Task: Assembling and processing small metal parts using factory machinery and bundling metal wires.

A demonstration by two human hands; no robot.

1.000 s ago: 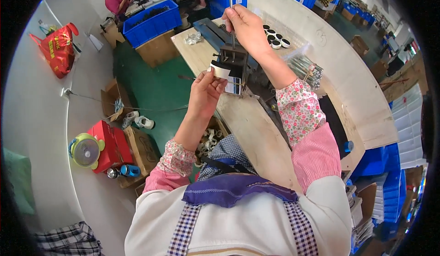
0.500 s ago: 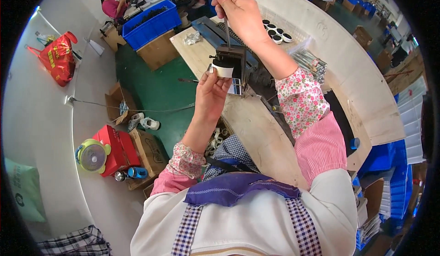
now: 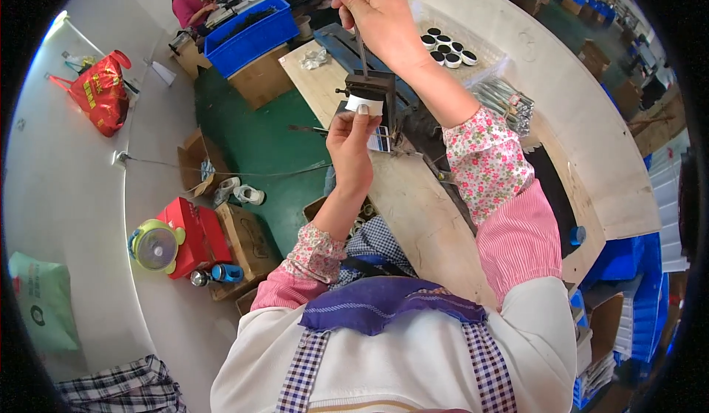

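My left hand [image 3: 349, 151], thumb [image 3: 362, 111] shifted right, pinched the white band [image 3: 374, 107], seemingly steadier; right hand [image 3: 382, 25] closed round the metal rod [image 3: 361, 55].

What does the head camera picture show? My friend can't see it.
A person's left hand holds a small white piece at a dark metal fixture; the right hand grips its metal rod. Black-topped white rounds sit nearby.

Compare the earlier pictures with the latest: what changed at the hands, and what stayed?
The right hand tilted the metal rod leftward. The left hand brought the white curved piece rightward, closer to the dark metal block, thumb now across its front. Both hands kept their hold.
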